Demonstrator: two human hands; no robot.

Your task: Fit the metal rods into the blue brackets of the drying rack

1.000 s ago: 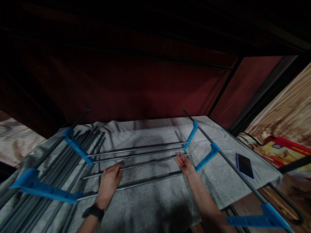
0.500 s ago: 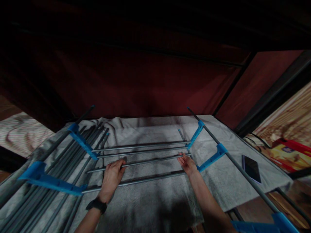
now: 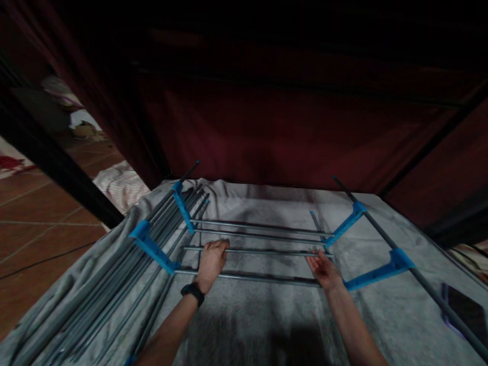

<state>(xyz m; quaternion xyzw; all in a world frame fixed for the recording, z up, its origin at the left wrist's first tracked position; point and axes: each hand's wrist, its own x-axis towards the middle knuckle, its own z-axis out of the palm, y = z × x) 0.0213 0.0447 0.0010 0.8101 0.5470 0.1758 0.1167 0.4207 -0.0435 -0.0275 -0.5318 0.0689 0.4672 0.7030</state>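
A loose grey metal tube lies level across the middle of a rack frame, its ends free of the blue plastic brackets. My left hand, a dark band on its wrist, is closed over the tube near its left end. Near the right end my right hand grips the same tube with the fingertips. Two crossbars behind it join the far left bracket and the far right bracket. A front crossbar runs between the near left bracket and the near right bracket.
Several loose tubes lie bundled on the left of the grey cloth. A phone rests at the right, partly behind a side pole. A dark red panel stands behind; tiled floor shows at left.
My view has turned left, so the rack and hands appear farther right and more floor shows. Both hands still hold the tube, which sits much the same within the frame.
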